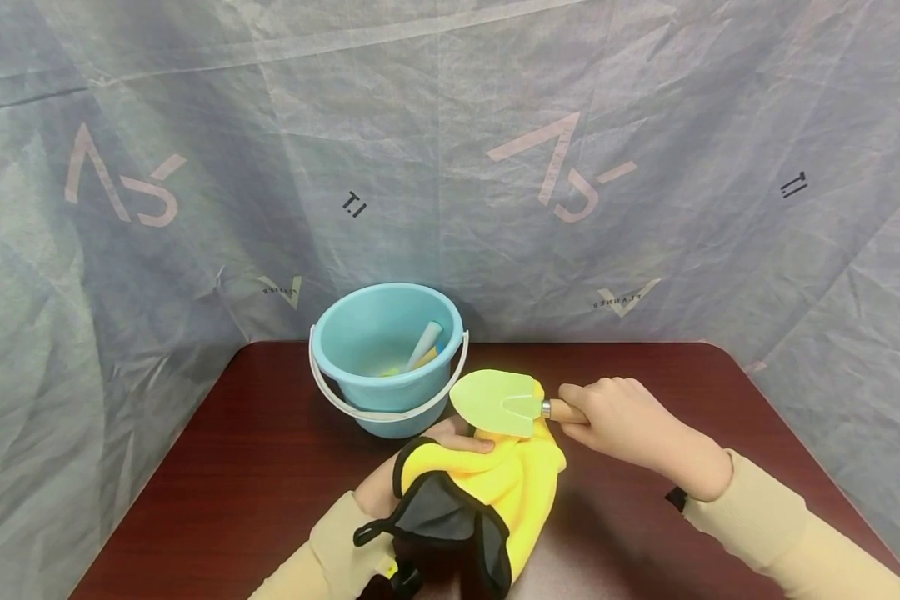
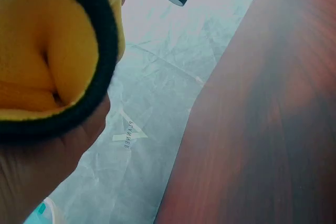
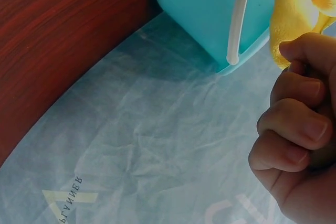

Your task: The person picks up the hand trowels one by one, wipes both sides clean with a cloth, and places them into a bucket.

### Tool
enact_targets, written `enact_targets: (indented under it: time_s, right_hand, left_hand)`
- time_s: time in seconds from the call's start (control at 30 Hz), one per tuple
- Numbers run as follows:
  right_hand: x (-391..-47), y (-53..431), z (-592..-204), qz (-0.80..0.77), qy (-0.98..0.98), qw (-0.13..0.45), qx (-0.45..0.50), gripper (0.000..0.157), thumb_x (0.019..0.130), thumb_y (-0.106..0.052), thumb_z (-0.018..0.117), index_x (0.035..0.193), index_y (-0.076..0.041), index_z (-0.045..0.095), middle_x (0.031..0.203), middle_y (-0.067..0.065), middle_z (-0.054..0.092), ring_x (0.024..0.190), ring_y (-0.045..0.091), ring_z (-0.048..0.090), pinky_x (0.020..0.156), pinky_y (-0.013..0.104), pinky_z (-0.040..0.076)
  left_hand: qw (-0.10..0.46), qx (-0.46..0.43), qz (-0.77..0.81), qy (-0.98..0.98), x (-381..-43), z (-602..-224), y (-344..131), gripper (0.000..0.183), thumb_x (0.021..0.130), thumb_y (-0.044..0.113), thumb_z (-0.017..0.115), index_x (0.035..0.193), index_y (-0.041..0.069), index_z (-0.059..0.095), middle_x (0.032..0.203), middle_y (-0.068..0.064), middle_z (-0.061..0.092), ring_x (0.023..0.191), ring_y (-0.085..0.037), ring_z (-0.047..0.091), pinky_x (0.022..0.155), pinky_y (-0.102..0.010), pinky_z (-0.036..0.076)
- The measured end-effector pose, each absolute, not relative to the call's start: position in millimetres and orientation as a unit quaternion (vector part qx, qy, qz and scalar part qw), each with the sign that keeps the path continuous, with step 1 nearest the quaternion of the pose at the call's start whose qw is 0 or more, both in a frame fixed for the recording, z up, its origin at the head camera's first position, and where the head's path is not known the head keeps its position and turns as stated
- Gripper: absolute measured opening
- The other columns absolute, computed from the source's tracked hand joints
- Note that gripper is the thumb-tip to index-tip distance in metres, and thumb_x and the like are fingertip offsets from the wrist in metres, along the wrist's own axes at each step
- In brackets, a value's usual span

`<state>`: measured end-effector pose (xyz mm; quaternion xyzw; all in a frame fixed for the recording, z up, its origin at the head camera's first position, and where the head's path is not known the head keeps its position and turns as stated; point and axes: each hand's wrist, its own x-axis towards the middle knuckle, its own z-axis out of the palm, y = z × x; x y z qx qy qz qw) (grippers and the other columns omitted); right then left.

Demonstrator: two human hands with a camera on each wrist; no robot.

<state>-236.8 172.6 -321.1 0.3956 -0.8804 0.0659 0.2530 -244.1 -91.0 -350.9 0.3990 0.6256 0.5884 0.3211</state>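
Note:
In the head view my right hand (image 1: 621, 421) grips the wooden handle of a small trowel (image 1: 495, 402), whose pale green blade points left. A yellow cloth (image 1: 521, 500) with a dark grey side and black edging drapes over my left hand (image 1: 457, 435), which holds it beneath the blade. The blade lies over the cloth's upper part; whether they touch I cannot tell. In the left wrist view, a fold of the cloth (image 2: 79, 40) covers much of the left hand (image 2: 58, 166). The right wrist view shows curled fingers of the right hand (image 3: 294, 124) near the yellow fabric (image 3: 289, 19).
Behind my left hand stands a light blue bucket (image 1: 412, 396) with a white handle (image 1: 375, 415). Inside it are a pale tube-like thing (image 1: 424, 343) and some yellow pieces. The dark red table (image 1: 270, 433) backs onto a grey fabric sheet (image 1: 390, 150).

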Motion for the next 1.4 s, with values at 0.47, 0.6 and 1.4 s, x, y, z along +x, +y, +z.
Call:
enact_targets:
  time_s: [0.47, 0.6, 1.4]
  right_hand:
    - [-235, 173, -323, 0.052, -0.883, 0.256, 0.389, 0.041, 0.075, -0.015, 0.069, 0.06, -0.021, 0.032, 0.056, -0.014, 0.013, 0.05, 0.001, 0.011, 0.043, 0.018, 0.01]
    - [-234, 174, -322, 0.045, -0.882, 0.262, 0.39, 0.04, 0.072, -0.012, 0.069, 0.061, -0.021, 0.031, 0.057, -0.015, 0.011, 0.05, 0.001, 0.011, 0.042, 0.018, 0.01]
    - [-236, 188, -324, 0.03, -0.888, 0.267, 0.373, 0.041, 0.065, -0.012, 0.072, 0.061, -0.022, 0.032, 0.054, -0.015, 0.014, 0.048, 0.003, 0.014, 0.039, 0.019, 0.013]
  left_hand:
    - [0.363, 0.421, 0.606, 0.569, -242, -352, -95, 0.05, 0.096, 0.0, 0.037, 0.139, -0.02, 0.019, 0.138, -0.039, 0.032, 0.115, -0.003, 0.049, 0.1, -0.021, 0.037]
    - [0.352, 0.396, 0.627, 0.571, -240, -358, -99, 0.051, 0.096, 0.002, 0.04, 0.138, -0.018, 0.022, 0.136, -0.029, 0.042, 0.112, -0.003, 0.052, 0.098, -0.021, 0.04]
    - [0.354, 0.331, 0.701, 0.523, -231, -361, -123, 0.054, 0.094, -0.001, 0.033, 0.143, -0.011, 0.011, 0.129, -0.006, 0.049, 0.113, -0.008, 0.053, 0.097, -0.022, 0.041]
